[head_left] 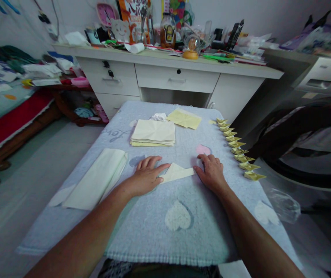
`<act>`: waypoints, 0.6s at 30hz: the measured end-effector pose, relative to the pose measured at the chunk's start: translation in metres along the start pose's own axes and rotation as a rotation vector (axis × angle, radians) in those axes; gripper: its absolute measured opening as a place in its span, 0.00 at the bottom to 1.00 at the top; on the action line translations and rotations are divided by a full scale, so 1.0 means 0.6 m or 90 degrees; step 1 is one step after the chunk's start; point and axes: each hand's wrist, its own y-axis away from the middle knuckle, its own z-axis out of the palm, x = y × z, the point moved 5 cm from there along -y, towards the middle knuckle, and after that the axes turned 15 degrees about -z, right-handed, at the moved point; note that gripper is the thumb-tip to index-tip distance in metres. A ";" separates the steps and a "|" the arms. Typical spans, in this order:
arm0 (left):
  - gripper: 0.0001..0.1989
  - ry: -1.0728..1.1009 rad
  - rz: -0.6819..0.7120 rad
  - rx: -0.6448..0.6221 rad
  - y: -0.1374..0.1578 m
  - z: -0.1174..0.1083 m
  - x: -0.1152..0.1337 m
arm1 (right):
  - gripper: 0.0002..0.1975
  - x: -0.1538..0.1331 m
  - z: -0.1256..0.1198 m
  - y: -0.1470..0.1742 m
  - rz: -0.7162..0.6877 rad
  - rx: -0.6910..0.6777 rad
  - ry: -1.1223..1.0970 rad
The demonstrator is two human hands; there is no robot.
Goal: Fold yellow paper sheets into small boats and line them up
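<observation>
A small folded piece of pale yellow paper [177, 173], with a raised peak and a flat band along its bottom, lies on the cloth-covered table [142, 231]. My left hand [146, 175] rests at its left end, fingers spread, with forefinger and thumb touching the paper. At the paper's right tip is the thumb of my right hand [211, 172]; the other fingers are apart from the thumb and bent over the cloth. Along the table's right edge stands a row of several folded yellow paper boats [242, 158].
Behind the hands sits a stack of creased paper sheets [153, 132], beside a yellow sheet [185, 118] and a crumpled white tissue [159, 116]. A folded white cloth or paper bundle [97, 179] lies left. A cluttered white desk [179, 79] stands beyond, a washing machine [324, 83] right.
</observation>
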 end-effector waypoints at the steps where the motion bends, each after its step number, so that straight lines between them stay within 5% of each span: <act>1: 0.28 0.004 0.005 0.003 0.000 0.000 0.000 | 0.17 0.000 -0.002 -0.001 -0.002 0.023 -0.017; 6: 0.33 0.076 0.043 0.027 -0.001 -0.011 0.014 | 0.06 -0.044 -0.028 -0.004 -0.149 0.127 -0.152; 11: 0.25 0.154 0.086 0.048 -0.003 -0.020 0.032 | 0.09 -0.108 -0.018 0.004 -0.310 0.000 -0.207; 14: 0.20 0.154 0.088 0.047 -0.004 -0.015 0.035 | 0.14 -0.117 -0.002 0.005 -0.320 -0.023 -0.186; 18: 0.28 0.131 0.094 0.047 -0.003 -0.008 0.035 | 0.10 -0.110 0.012 0.000 -0.306 -0.024 -0.176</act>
